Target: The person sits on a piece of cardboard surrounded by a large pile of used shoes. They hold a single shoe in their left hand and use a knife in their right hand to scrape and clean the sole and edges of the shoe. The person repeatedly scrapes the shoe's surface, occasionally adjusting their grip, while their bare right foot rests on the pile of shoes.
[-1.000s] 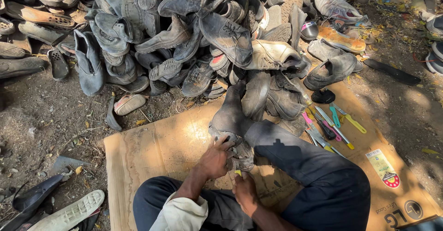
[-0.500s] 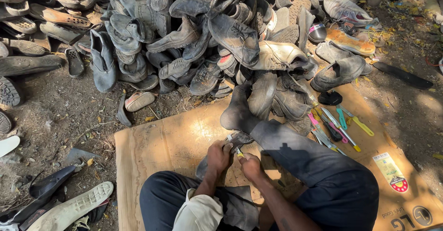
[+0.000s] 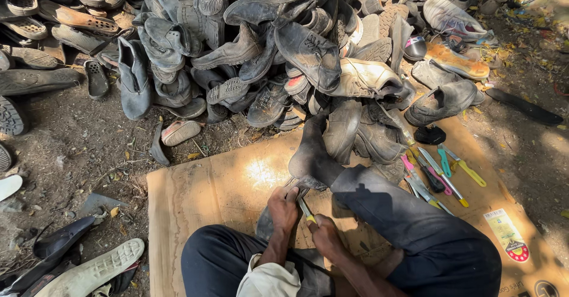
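I sat on a flattened sheet of cardboard (image 3: pixel 201 196) laid over the dirt, which kept my legs and the work off the ground. A dark shoe piece (image 3: pixel 267 226) lay on it between my knees, and my outstretched foot (image 3: pixel 311 157) rested just beyond it, seemingly to brace it. My left hand (image 3: pixel 283 208) was curled over the top of the piece, fingers closed down on it to pin it. My right hand (image 3: pixel 325 235) was closed in a narrow grip around a yellow-handled blade (image 3: pixel 306 209), whose tip angled up toward the left hand (how far it had entered the material I could not tell). A row of bright-handled tools (image 3: pixel 438 172) lay on the cardboard to my right, within reach. The big heap of worn shoes (image 3: pixel 267 54) rose just past my foot, and a pale loose sole (image 3: pixel 95 267) lay well apart on my left.
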